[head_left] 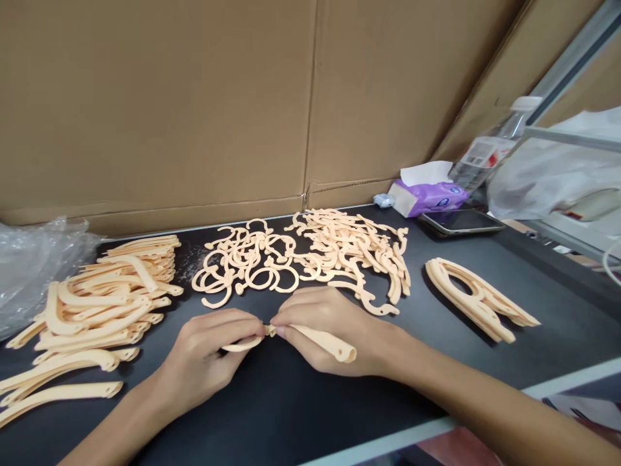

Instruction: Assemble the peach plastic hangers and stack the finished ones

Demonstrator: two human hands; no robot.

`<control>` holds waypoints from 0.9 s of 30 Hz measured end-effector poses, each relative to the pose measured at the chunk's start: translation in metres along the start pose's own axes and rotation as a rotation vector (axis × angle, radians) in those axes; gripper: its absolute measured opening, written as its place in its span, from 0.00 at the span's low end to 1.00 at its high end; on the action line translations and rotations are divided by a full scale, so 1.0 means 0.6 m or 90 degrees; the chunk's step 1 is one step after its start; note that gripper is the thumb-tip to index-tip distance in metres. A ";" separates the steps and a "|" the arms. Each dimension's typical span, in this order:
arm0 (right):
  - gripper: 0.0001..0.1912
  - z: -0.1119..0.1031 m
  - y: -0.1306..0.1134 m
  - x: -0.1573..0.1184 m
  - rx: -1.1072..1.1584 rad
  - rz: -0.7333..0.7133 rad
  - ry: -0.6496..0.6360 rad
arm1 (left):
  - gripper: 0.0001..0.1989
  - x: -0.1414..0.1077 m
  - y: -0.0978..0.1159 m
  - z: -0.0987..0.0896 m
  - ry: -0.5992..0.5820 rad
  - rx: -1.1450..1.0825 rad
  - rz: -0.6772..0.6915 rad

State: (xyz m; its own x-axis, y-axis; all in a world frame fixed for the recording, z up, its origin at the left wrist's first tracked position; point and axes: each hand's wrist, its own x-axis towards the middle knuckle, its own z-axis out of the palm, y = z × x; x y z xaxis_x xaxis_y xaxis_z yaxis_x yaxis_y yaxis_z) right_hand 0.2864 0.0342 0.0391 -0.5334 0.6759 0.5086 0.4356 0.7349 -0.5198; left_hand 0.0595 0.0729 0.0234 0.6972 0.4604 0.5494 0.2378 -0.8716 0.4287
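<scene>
Where the two bare hands meet, just on the near side of the heap of S-shaped hooks point(361, 243), their fingertips almost touch. The left hand point(218, 340) is curled, its thumb and fingers pinched together on a slim curved hook point(242, 345) of cream plastic. The right hand point(330, 327) is likewise closed, clamped on a long cream arm piece point(330, 343) whose holed, rounded end projects beneath the wrist side. The inner ends of both parts come together between the fingertips; whether they are joined cannot be told.

Immediately left of the S-shaped heap lies a cluster of C-shaped hooks point(252, 259); farther left are layered long curved arms point(107, 291), then a clear plastic bag point(39, 272). Right of the heap rests a group of joined-looking cream pieces point(478, 301) around an oval opening. Behind and right of it are a smartphone point(460, 222), a purple tissue pack point(427, 196) and a clear bottle point(499, 145).
</scene>
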 end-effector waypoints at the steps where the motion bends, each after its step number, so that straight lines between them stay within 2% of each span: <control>1: 0.10 0.000 -0.001 0.000 -0.008 0.002 -0.002 | 0.08 0.000 -0.001 0.000 -0.001 -0.001 0.000; 10: 0.11 0.003 0.010 -0.001 0.026 0.032 0.027 | 0.08 0.001 -0.002 0.000 -0.009 -0.027 0.012; 16: 0.10 -0.004 0.009 0.005 0.134 0.223 -0.039 | 0.08 -0.001 -0.004 -0.002 -0.030 -0.027 0.011; 19: 0.11 -0.005 0.011 0.008 0.193 0.288 -0.056 | 0.08 -0.004 -0.005 -0.004 -0.036 -0.022 0.015; 27: 0.08 -0.004 0.021 0.012 0.287 0.355 -0.053 | 0.08 -0.005 -0.009 -0.005 -0.038 -0.026 0.014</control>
State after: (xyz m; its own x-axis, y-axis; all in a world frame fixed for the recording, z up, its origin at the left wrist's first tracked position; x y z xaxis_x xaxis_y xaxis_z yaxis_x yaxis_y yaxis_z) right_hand 0.2896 0.0485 0.0380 -0.3799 0.9242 0.0399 0.3273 0.1747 -0.9286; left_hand 0.0542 0.0767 0.0217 0.7419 0.4289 0.5154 0.1953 -0.8736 0.4458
